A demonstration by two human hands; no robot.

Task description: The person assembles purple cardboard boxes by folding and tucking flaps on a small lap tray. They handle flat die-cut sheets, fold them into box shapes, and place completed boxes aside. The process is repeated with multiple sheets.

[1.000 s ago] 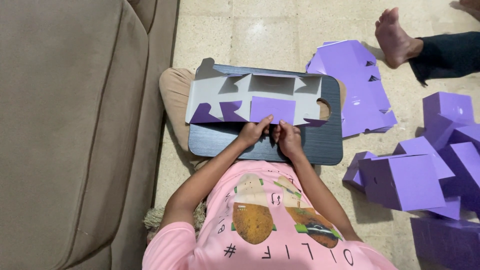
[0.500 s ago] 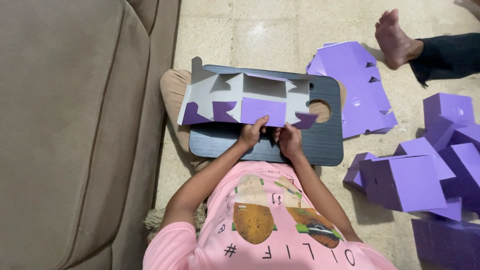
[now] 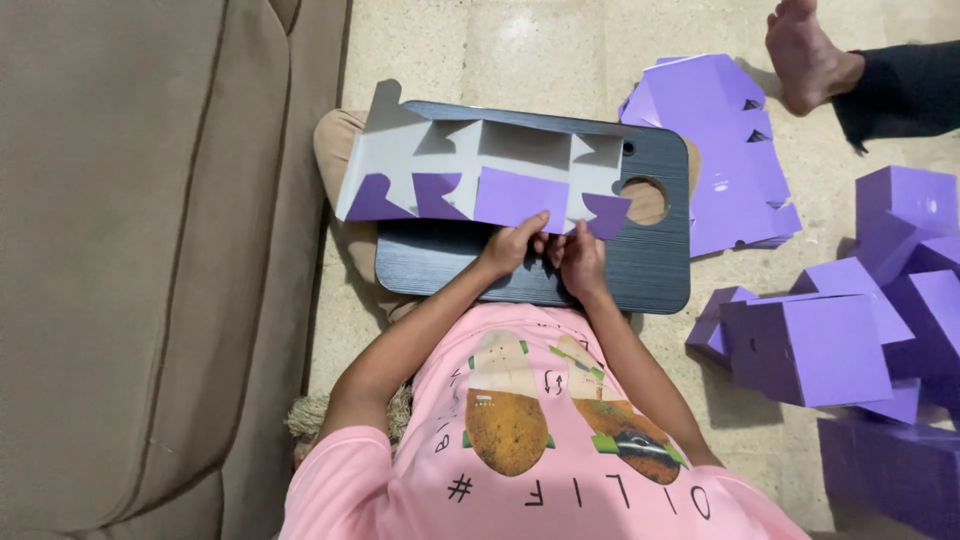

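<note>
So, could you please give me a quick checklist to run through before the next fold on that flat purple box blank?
1. Both hands on the blank: ok. The left hand and right hand pinch the near edge of the box blank.
2. Blank supported: ok. It lies on the dark lap board, though its left end overhangs.
3. Flaps free: ok. Nothing rests on them.
4. Creases pre-scored: cannot tell.
5. Room on the right: ok. The flat blanks and folded purple boxes lie apart from the board.
6. Another person's foot: ok, well away.
</note>
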